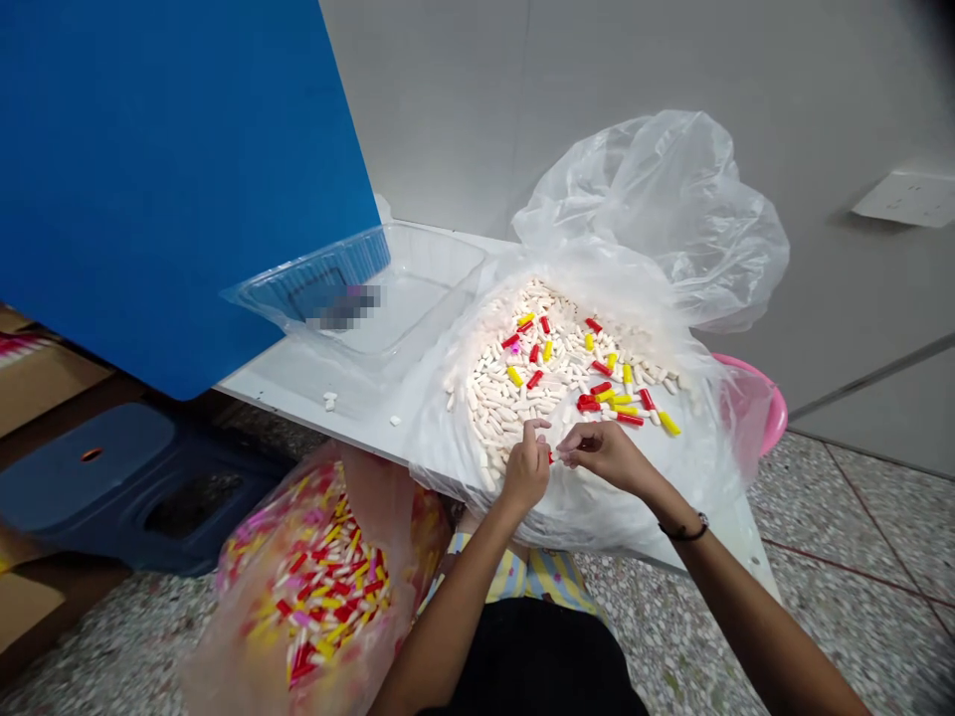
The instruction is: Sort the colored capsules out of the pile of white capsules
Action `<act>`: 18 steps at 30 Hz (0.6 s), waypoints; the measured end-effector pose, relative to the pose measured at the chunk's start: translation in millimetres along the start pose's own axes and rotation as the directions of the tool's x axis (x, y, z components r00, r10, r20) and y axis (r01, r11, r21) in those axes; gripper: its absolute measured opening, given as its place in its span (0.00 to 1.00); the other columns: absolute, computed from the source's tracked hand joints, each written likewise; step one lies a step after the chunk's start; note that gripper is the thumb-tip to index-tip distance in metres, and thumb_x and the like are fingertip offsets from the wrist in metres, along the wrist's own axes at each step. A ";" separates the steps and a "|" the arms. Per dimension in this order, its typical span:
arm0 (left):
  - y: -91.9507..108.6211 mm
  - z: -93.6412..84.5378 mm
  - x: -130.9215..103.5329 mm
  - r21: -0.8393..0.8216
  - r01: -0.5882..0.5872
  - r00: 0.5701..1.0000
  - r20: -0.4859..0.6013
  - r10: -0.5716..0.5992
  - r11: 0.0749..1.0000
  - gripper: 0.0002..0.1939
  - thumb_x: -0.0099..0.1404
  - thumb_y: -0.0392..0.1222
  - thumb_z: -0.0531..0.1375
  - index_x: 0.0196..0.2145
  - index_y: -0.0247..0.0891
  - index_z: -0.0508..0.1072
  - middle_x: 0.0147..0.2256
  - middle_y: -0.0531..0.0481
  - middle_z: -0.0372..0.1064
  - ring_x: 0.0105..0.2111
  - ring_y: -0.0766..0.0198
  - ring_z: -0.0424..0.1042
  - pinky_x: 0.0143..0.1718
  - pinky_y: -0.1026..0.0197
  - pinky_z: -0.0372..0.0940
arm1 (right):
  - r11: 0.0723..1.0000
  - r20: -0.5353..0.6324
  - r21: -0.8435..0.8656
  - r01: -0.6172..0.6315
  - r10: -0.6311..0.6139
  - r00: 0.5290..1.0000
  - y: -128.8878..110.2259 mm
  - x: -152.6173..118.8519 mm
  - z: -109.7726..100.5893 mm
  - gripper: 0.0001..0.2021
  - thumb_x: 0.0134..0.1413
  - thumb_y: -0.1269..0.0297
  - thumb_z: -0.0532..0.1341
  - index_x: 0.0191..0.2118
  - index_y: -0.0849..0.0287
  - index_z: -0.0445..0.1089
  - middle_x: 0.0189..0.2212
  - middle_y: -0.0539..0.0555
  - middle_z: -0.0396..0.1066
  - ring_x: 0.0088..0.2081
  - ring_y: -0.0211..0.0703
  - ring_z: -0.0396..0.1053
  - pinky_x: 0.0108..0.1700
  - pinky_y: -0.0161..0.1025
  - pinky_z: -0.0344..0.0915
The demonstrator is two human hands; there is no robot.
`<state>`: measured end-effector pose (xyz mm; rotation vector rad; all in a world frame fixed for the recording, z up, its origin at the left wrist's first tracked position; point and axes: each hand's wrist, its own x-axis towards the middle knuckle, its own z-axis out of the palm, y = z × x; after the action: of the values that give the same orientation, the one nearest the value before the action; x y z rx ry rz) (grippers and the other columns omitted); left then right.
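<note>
Both hands meet over the pile of capsules (552,383): left hand (526,467) and right hand (601,452) have fingertips pinched together on one small red piece (551,457).

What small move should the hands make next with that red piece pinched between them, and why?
Probably press the red piece together between the left hand and right hand: both pinch it over the white pile, and finished red-and-white pieces fill the floor bag.

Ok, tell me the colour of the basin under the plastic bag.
Pink basin, seen in the head view.
</note>
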<state>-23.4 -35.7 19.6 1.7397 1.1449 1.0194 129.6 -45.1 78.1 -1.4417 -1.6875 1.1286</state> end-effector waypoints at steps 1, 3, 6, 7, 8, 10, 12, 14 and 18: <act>0.8 -0.2 -0.1 -0.025 -0.016 0.999 0.035 0.017 1.000 0.13 0.66 0.36 0.44 0.47 0.38 0.59 0.20 0.58 0.56 0.20 0.66 0.59 0.28 0.64 0.52 | 1.000 -0.010 -0.014 0.008 -0.008 1.000 1.7 1.0 0.4 0.04 0.42 0.66 0.64 0.25 0.61 0.72 0.24 0.53 0.73 0.27 0.41 0.71 0.30 0.36 0.67; 1.9 0.1 0.0 -0.081 -0.025 0.997 0.070 0.030 0.996 0.13 0.67 0.37 0.44 0.48 0.38 0.59 0.21 0.57 0.57 0.21 0.66 0.60 0.28 0.64 0.52 | 0.998 -0.035 -0.052 0.025 -0.027 0.999 3.9 2.5 2.1 0.02 0.42 0.68 0.63 0.24 0.61 0.71 0.25 0.53 0.74 0.28 0.41 0.71 0.31 0.36 0.67; 1.2 1.3 0.8 -0.138 0.005 0.999 0.036 0.000 0.990 0.12 0.68 0.38 0.43 0.47 0.38 0.58 0.21 0.57 0.57 0.21 0.67 0.60 0.28 0.65 0.53 | 0.996 -0.062 -0.074 0.049 -0.053 0.997 3.1 2.9 3.9 0.03 0.43 0.69 0.62 0.23 0.60 0.70 0.25 0.53 0.73 0.29 0.41 0.70 0.32 0.36 0.66; 0.5 1.8 1.3 -0.144 0.017 1.000 0.020 -0.014 0.989 0.12 0.68 0.38 0.43 0.47 0.38 0.58 0.21 0.58 0.57 0.21 0.67 0.59 0.28 0.65 0.53 | 0.997 -0.069 -0.064 0.051 -0.055 0.996 1.9 2.3 3.8 0.02 0.43 0.68 0.62 0.24 0.60 0.70 0.25 0.53 0.73 0.29 0.41 0.70 0.32 0.36 0.67; -0.4 2.2 1.9 -0.147 0.025 1.000 0.014 -0.023 0.989 0.12 0.68 0.38 0.43 0.47 0.38 0.58 0.21 0.58 0.57 0.21 0.67 0.59 0.28 0.65 0.54 | 0.997 -0.075 -0.054 0.050 -0.053 0.996 0.5 1.2 3.3 0.02 0.43 0.68 0.62 0.25 0.60 0.70 0.26 0.54 0.73 0.30 0.42 0.71 0.32 0.36 0.67; -2.0 2.7 3.0 -0.153 0.031 0.999 0.023 -0.028 0.988 0.12 0.67 0.37 0.44 0.47 0.38 0.58 0.21 0.58 0.57 0.23 0.66 0.61 0.30 0.64 0.55 | 0.998 -0.071 -0.049 0.033 -0.036 0.997 -2.1 -1.8 1.6 0.02 0.43 0.68 0.62 0.26 0.61 0.71 0.26 0.54 0.74 0.29 0.41 0.70 0.32 0.36 0.66; -2.4 2.9 3.8 -0.145 0.031 0.998 0.063 -0.022 0.989 0.13 0.67 0.37 0.44 0.48 0.38 0.57 0.21 0.57 0.58 0.24 0.65 0.62 0.31 0.64 0.56 | 0.997 -0.055 -0.073 0.010 -0.014 0.998 -3.9 -4.9 -0.7 0.03 0.43 0.67 0.62 0.25 0.61 0.70 0.25 0.54 0.73 0.28 0.40 0.70 0.31 0.36 0.66; -1.5 2.4 4.3 -0.108 0.027 0.993 0.120 -0.014 0.994 0.13 0.67 0.38 0.44 0.49 0.38 0.57 0.21 0.57 0.58 0.23 0.65 0.62 0.30 0.64 0.55 | 0.995 -0.024 -0.094 -0.015 0.013 1.000 -4.5 -6.7 -3.2 0.04 0.42 0.67 0.62 0.22 0.60 0.69 0.23 0.53 0.73 0.26 0.39 0.68 0.29 0.35 0.64; 0.4 0.1 4.7 -0.047 -0.002 0.974 0.225 0.012 0.999 0.14 0.67 0.38 0.44 0.50 0.38 0.58 0.20 0.58 0.57 0.20 0.65 0.61 0.28 0.64 0.53 | 0.994 0.106 -0.056 -0.092 0.097 0.990 -2.2 -4.8 -7.8 0.06 0.41 0.65 0.63 0.21 0.60 0.69 0.20 0.51 0.71 0.23 0.38 0.66 0.25 0.33 0.61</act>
<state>-21.9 -31.5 20.8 1.7724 0.9645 0.8219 136.5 -48.3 83.8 -1.5309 -1.7496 1.2437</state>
